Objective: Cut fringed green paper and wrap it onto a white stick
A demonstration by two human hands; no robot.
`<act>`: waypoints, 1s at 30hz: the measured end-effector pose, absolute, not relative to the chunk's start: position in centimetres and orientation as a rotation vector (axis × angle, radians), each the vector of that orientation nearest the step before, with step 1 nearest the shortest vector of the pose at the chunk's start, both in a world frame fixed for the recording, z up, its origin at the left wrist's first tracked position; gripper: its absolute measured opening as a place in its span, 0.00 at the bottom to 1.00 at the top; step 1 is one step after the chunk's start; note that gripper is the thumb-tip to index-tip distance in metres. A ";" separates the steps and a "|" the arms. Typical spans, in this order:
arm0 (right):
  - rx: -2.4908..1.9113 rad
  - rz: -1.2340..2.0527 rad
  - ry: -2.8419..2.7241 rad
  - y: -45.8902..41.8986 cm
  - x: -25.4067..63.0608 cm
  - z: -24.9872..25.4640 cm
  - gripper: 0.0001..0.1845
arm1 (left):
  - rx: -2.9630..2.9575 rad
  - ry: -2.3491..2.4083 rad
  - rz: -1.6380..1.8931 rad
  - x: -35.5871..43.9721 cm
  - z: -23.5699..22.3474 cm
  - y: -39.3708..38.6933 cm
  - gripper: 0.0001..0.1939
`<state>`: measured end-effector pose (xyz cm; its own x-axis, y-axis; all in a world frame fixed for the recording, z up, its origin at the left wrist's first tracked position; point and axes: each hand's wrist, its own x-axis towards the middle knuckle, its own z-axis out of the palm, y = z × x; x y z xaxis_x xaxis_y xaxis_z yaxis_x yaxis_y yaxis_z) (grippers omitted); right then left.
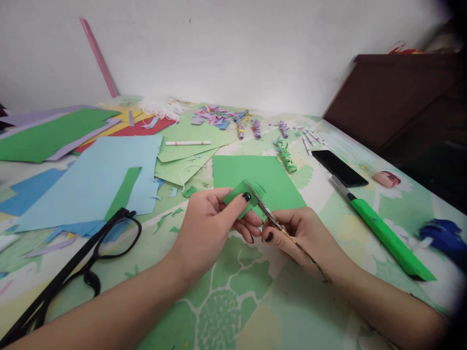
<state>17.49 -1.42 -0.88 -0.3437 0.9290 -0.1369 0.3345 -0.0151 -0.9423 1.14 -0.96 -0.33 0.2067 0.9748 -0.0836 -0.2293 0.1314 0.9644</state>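
two grips are engaged. the left grip pinches a small green paper between thumb and fingers; the right grip is closed around the scissors, blades at the right side of the paper. both items are above the desk, near the green sheet.

caution: the left thumb lies close to the blades. a slip or an over-long stroke could nick it.
caution: the small paper is thin and held at one side only. it may flex or twist, producing an uneven cut.
caution: the cutter has its blade exposed, beyond the right grip. an outward reach could contact the edge.
note: the glasses are beside the left forearm. a sideways elbow movement could drag them.
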 end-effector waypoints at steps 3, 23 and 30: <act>-1.346 1.362 -1.720 -1.3 17.5 -0.8 0.23 | 1.052 0.945 1.093 1.1 -0.3 -1.0 0.11; -1.199 1.397 -1.791 -1.7 17.8 -1.1 0.26 | 1.037 0.928 1.112 1.1 -0.5 -0.9 0.11; -1.163 1.404 -1.778 -1.7 17.9 -1.2 0.23 | 1.044 0.923 1.125 1.0 -0.7 -0.8 0.11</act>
